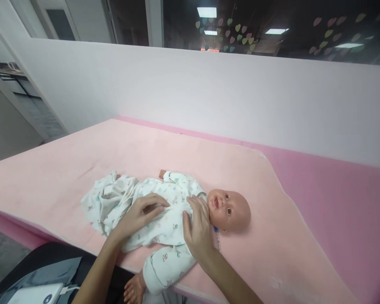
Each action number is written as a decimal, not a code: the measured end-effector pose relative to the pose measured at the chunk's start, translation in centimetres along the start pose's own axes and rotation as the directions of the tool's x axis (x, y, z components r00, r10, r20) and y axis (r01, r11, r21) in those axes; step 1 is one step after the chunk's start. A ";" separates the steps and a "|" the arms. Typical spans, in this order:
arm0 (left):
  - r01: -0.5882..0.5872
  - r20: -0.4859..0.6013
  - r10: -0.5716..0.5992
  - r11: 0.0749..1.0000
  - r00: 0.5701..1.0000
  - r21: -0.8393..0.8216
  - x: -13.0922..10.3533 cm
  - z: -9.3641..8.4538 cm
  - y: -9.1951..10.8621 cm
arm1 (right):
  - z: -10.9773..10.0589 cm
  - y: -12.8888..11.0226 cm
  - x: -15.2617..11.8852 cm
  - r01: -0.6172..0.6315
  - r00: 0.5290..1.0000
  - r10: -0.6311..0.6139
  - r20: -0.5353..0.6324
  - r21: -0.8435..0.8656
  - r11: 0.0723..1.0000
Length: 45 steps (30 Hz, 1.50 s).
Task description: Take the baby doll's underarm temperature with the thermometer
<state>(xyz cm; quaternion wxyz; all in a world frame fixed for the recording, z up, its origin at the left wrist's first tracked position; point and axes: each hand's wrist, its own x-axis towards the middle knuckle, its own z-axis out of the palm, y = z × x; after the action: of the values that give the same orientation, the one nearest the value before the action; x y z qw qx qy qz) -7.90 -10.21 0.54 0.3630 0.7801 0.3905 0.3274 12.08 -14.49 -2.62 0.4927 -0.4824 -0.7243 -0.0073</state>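
Note:
A baby doll (231, 211) lies on its back, its head to the right and its face turned up. It wears a white bodysuit (160, 192) with small printed figures. My left hand (144, 213) rests on the belly of the suit, fingers loosely bent, the thumb a little apart from them. On the chest near the collar lies my right hand (198, 230), thumb and fingers apart over the cloth. The doll's near arm (169, 268) reaches over the table edge, its bare hand (134, 289) showing. Bunched cloth covers the legs.
A peach-coloured mat (91, 147) lies under the doll, over a pink surface (329, 202). Behind stands a white wall (209, 93) with dark windows above it. At the lower left, a white device (38, 294) with a cable lies near my lap.

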 end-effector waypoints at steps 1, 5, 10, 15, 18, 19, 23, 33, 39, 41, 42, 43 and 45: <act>0.000 -0.026 0.000 1.000 1.000 0.017 -0.5 0.4 0.0 | 0.1 -0.2 0.2 0.047 0.998 -0.046 0.032 -0.021 0.999; -0.044 -0.094 0.055 0.993 0.994 0.113 -0.7 1.8 1.0 | 0.8 -1.0 1.4 0.133 0.977 -0.123 0.176 -0.048 0.990; -0.055 -0.104 0.074 0.982 0.992 0.178 -0.4 2.3 2.3 | 1.0 -1.0 2.7 0.198 0.955 -0.189 0.228 -0.016 0.980; -0.045 -0.137 0.057 0.995 0.989 0.090 -0.9 2.6 2.8 | 0.4 -0.2 2.5 0.231 0.948 -0.233 0.215 0.037 0.972; -0.038 -0.169 0.045 0.998 0.985 0.044 -0.9 3.2 3.1 | 0.3 0.4 2.0 0.246 0.950 -0.268 0.162 0.141 0.959; -0.038 -0.176 0.046 0.998 0.983 0.045 -0.8 3.4 3.1 | 0.3 0.5 1.8 0.243 0.954 -0.267 0.135 0.172 0.955; -0.036 -0.197 0.050 0.997 0.979 0.074 -0.5 4.2 2.9 | 0.8 1.0 1.2 0.194 0.971 -0.219 0.094 0.221 0.956; -0.009 -0.208 0.023 0.998 0.978 0.067 -0.5 4.4 2.5 | 1.2 1.3 0.9 0.168 0.978 -0.192 0.087 0.223 0.960; 0.019 -0.222 -0.008 0.999 0.975 0.047 -0.2 4.7 1.4 | 1.4 1.3 0.9 0.198 0.970 -0.217 0.108 0.159 0.967; 0.021 -0.232 -0.016 1.000 0.973 0.020 -0.1 4.8 1.1 | 1.4 1.3 0.9 0.204 0.970 -0.222 0.103 0.161 0.966; 0.023 -0.234 -0.022 1.000 0.972 0.003 -0.1 4.8 0.9 | 1.4 1.3 0.9 0.207 0.969 -0.225 0.103 0.163 0.965; 0.027 -0.235 -0.029 1.000 0.971 -0.013 -0.1 4.9 0.9 | 1.4 1.4 0.9 0.210 0.968 -0.229 0.105 0.165 0.964; 0.029 -0.243 -0.038 0.999 0.969 -0.042 -0.1 4.9 0.9 | 1.4 1.4 1.0 0.216 0.965 -0.237 0.113 0.171 0.961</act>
<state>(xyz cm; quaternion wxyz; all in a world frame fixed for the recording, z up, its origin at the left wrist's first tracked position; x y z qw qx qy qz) -3.77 -12.17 -1.32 0.3326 0.7203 0.4390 0.4218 12.02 -12.43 -3.28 0.4761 -0.3553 -0.8040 0.0256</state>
